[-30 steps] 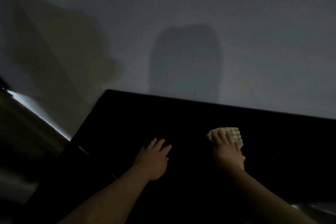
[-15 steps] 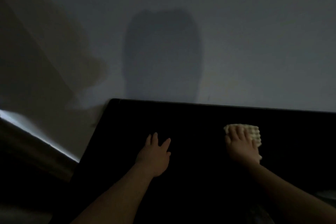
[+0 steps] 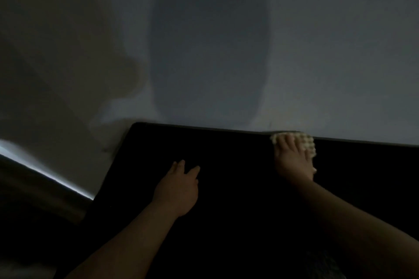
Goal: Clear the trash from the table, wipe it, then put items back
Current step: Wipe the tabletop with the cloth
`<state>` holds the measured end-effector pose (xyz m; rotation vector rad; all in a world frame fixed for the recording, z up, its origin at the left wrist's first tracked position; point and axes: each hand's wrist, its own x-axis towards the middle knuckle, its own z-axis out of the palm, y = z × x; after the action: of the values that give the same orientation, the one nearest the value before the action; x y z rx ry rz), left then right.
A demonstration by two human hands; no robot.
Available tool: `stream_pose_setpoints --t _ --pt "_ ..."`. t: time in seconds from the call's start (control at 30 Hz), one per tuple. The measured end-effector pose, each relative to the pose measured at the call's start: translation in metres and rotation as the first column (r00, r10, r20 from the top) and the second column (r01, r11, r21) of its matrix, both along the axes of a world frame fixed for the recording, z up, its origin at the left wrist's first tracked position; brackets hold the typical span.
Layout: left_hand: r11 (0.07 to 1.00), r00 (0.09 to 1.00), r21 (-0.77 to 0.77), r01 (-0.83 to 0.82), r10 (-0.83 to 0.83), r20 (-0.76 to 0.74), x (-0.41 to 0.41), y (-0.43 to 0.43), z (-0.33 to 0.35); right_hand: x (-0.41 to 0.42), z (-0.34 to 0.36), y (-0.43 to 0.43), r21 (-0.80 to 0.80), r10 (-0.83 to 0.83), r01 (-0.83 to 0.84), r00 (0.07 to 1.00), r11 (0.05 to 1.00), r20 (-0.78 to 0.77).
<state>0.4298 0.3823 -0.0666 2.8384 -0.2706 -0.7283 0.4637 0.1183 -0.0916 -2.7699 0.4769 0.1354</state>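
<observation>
Fingers of the right hand lie spread and straight, pressing a pale waffle-textured cloth flat at the far edge of the dark table, just below the wall. The left hand rests flat on the tabletop nearby, fingers extended, holding nothing. With nothing curled round the cloth, a firm push could send it over the back edge or bunch it under the palm. Dim light may hide missed patches.

I see the left hand lying flat, fingers spread. The right hand reaches farther forward, fingers straight, palm down.
</observation>
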Motion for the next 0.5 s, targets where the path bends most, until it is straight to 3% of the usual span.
stream_pose_setpoints --t 0.07,0.1,0.2,0.27,0.33,0.4,0.47,0.5 --pt "1.0 1.0 -0.001 -0.001 0.001 -0.004 0.0 0.0 0.0 -0.002 0.0 0.017 0.015 -0.131 0.131 0.99 0.991 -0.047" --pt "1.0 1.0 0.002 0.001 -0.001 -0.007 0.0 0.0 0.0 -0.006 -0.002 0.036 -0.02 -0.081 0.08 0.996 0.997 -0.038" --pt "0.998 1.0 0.056 0.008 -0.008 0.008 -0.003 -0.001 0.0 -0.033 -0.011 0.092 -0.119 0.381 -0.374 0.924 0.92 0.033" --pt "0.997 1.0 0.08 0.009 -0.011 0.023 -0.003 -0.001 0.001 -0.045 -0.011 0.098 -0.126 0.56 -0.563 0.826 0.817 -0.059" --pt "0.999 1.0 0.046 0.014 -0.015 0.012 -0.003 0.001 0.002 -0.035 -0.005 0.073 -0.136 0.622 -0.624 0.781 0.77 -0.061" --pt "1.0 1.0 0.007 0.01 -0.01 -0.005 -0.004 0.005 0.002 -0.017 -0.008 0.028 -0.147 0.468 -0.465 0.884 0.873 -0.018" --pt "1.0 1.0 0.0 0.006 -0.006 0.005 -0.004 0.006 0.001 -0.008 0.001 -0.004 -0.017 0.115 -0.115 0.993 0.993 -0.031" --pt "1.0 1.0 0.007 0.008 -0.008 0.013 -0.005 0.004 0.0 -0.007 0.004 -0.011 0.043 -0.041 0.044 0.998 0.998 -0.049"
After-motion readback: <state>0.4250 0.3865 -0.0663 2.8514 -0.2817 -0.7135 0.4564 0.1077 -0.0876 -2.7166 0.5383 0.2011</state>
